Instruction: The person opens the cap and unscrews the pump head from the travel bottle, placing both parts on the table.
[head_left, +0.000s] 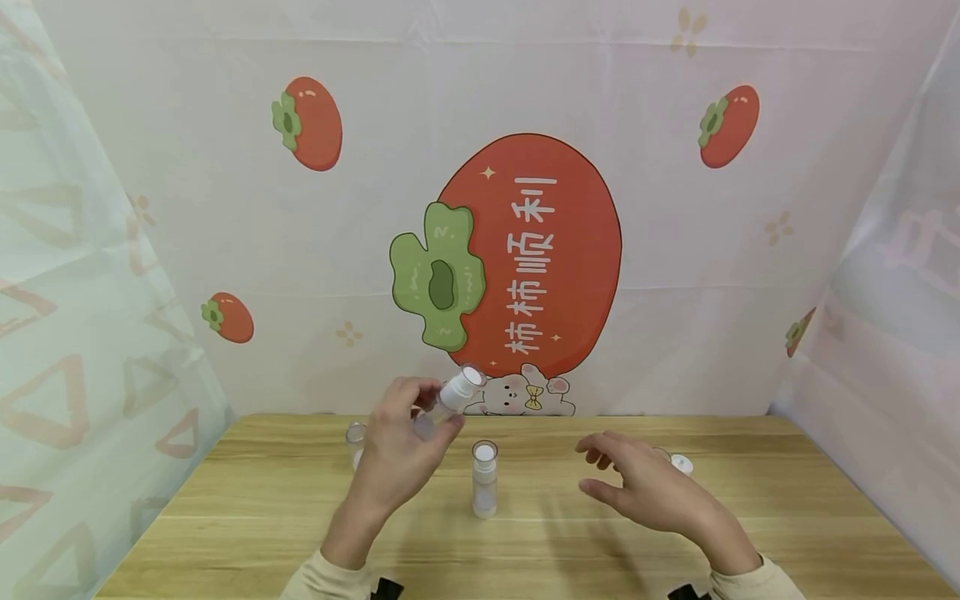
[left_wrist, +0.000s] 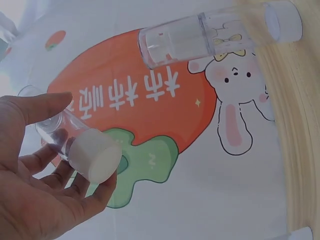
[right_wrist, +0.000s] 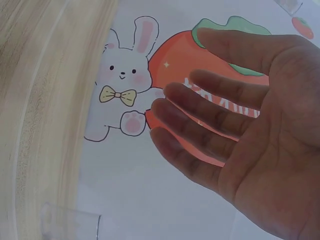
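Observation:
My left hand (head_left: 397, 454) grips a small clear bottle (head_left: 452, 398) with a white top, raised above the table and tilted. In the left wrist view the held bottle's white base (left_wrist: 97, 156) faces the camera, with the thumb and curled fingers of the left hand (left_wrist: 45, 170) around its clear body. A similar bottle (head_left: 485, 483) with a clear cap stands upright on the table, just right of the left hand. My right hand (head_left: 648, 483) hovers over the right side with nothing in it; in the right wrist view its fingers (right_wrist: 195, 105) are spread and relaxed.
Another clear bottle (head_left: 356, 437) stands behind the left wrist, partly hidden. Beyond the right hand are a round white-topped piece (head_left: 681, 463) and a clear rim, mostly covered by the hand. A printed cloth (head_left: 525, 250) hangs behind the wooden table (head_left: 540, 542).

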